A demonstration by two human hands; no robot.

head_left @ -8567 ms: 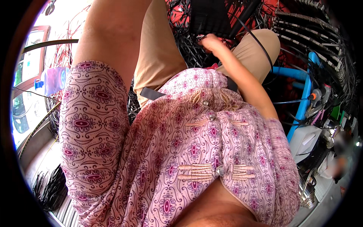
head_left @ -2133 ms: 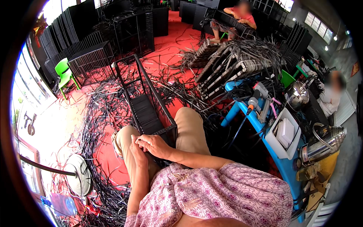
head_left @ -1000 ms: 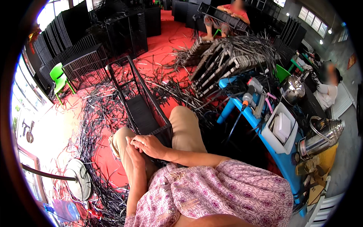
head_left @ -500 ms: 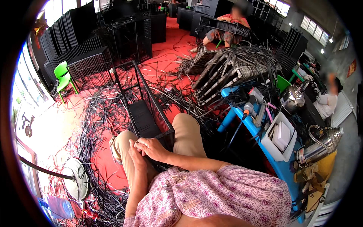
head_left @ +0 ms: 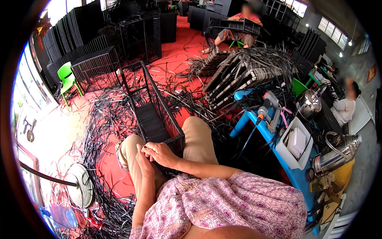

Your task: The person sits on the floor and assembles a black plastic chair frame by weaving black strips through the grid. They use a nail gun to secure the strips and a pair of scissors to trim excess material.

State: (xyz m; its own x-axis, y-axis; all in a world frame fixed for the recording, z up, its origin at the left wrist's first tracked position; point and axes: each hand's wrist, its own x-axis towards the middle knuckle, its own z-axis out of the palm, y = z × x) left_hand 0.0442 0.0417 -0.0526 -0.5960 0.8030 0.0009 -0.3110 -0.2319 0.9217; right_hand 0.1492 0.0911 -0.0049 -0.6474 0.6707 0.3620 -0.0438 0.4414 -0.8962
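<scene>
Between my knees stands a long black open frame, its lower part filled by a dark ribbed panel. My left hand and my right hand meet over my lap, against the frame's near end. Fingers of both hands are pinched together at one spot. Whatever lies between the fingertips is too small and too covered to make out. The right forearm crosses in front of my patterned shirt, while the left one comes up from below.
Loose black strips litter the red floor. To the right, a blue bench carries a white bin, a tool with an orange collar and a metal flask. Grey strips cover stacked frames. A green chair and two people are farther off.
My hands stay pinched together at the frame's near end, with only slight finger movement. The whole view has shifted a little. The far person's dark piece is tilted slightly differently.
</scene>
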